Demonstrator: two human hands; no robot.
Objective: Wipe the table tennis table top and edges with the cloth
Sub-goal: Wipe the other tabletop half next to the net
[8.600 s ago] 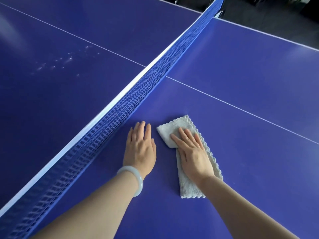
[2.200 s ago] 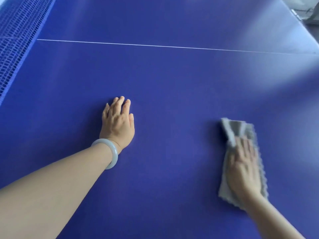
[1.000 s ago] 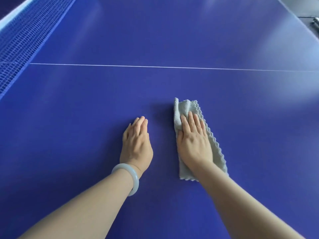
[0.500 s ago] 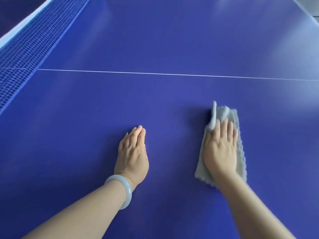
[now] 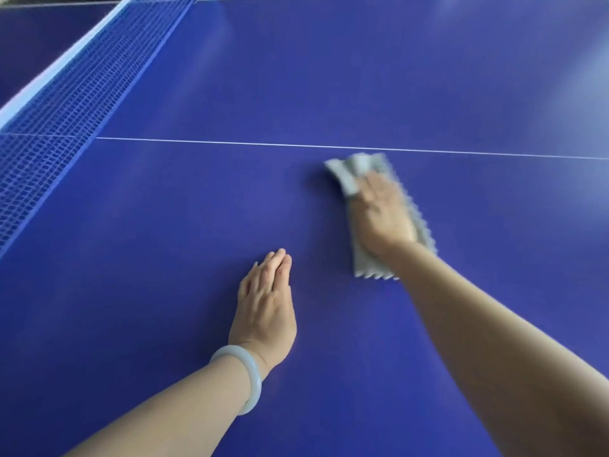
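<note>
- Nearest on my remote feed, the left hand (image 5: 265,308) lay flat on the blue table top (image 5: 148,258), fingers straight and together, holding nothing; a pale bracelet (image 5: 245,374) circled its wrist.
- Farther out and to the right, the right hand (image 5: 382,216), blurred, pressed palm-down on the grey cloth (image 5: 351,173), fingers extended rather than curled round it.
- The cloth lay on the table just short of the white centre line (image 5: 230,144).
- The net (image 5: 66,103) crossed the far left.
</note>
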